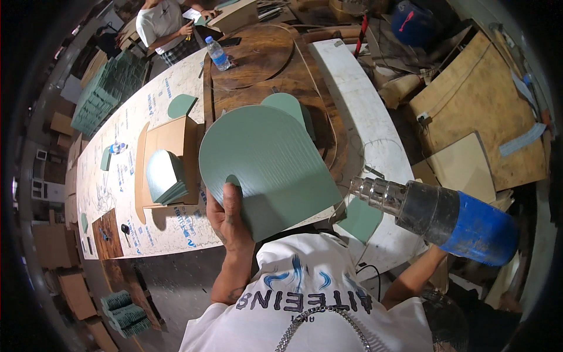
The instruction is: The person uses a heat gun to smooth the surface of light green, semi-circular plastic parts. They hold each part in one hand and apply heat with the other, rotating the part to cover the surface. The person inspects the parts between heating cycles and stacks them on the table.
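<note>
My left hand (pixel 230 218) grips a green arch-shaped panel (pixel 267 158) by its lower left edge, thumb on the front face. The panel is tilted up before me, its ribbed surface catching the light. At the right, a blue and black heat gun (pixel 431 214) is held by my right hand (pixel 435 254); the gun's body hides the fingers. Its metal nozzle points left at the panel's lower right corner, a small gap apart. Behind the panel shows another green rounded piece (pixel 287 105), and a further green piece (pixel 359 220) lies under the nozzle.
An open cardboard box (pixel 189 141) holds a stack of green arched panels (pixel 166 176) on the white table (pixel 176 234). A water bottle (pixel 217 54) stands on the dark wooden board (pixel 252 50). Another person (pixel 166 26) works at the far left. Green stacks (pixel 110 88) stand beyond.
</note>
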{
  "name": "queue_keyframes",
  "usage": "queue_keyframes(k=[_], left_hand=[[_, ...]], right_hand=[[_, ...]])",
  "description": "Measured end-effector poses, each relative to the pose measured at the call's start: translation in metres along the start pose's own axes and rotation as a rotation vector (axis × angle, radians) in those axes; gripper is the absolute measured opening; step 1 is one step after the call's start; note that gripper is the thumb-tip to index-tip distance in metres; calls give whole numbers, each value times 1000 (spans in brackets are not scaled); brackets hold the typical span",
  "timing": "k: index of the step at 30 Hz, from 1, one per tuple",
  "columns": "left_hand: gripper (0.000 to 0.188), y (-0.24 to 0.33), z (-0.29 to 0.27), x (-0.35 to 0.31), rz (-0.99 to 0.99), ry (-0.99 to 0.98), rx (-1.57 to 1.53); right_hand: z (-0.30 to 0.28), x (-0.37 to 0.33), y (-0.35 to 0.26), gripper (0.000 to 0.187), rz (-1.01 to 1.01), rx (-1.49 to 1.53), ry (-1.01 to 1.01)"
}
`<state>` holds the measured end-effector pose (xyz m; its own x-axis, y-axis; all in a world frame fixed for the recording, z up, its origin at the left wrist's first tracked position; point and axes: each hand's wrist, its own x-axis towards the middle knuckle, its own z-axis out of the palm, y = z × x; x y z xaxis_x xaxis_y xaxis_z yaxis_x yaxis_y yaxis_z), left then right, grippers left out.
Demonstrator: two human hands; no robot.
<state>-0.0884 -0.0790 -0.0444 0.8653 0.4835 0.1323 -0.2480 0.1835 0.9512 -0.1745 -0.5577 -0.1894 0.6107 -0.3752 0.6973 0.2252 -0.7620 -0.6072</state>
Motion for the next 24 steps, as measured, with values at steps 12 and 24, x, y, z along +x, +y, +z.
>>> queue_keyframes(k=[12,24], left_hand=[[45,0,2,-3,-24,-29,-53],[40,-2,2,-7,22,-55,19]], right_hand=[[1,1,1,58,-1,-13,6],[2,3,0,57,-4,-17,9]])
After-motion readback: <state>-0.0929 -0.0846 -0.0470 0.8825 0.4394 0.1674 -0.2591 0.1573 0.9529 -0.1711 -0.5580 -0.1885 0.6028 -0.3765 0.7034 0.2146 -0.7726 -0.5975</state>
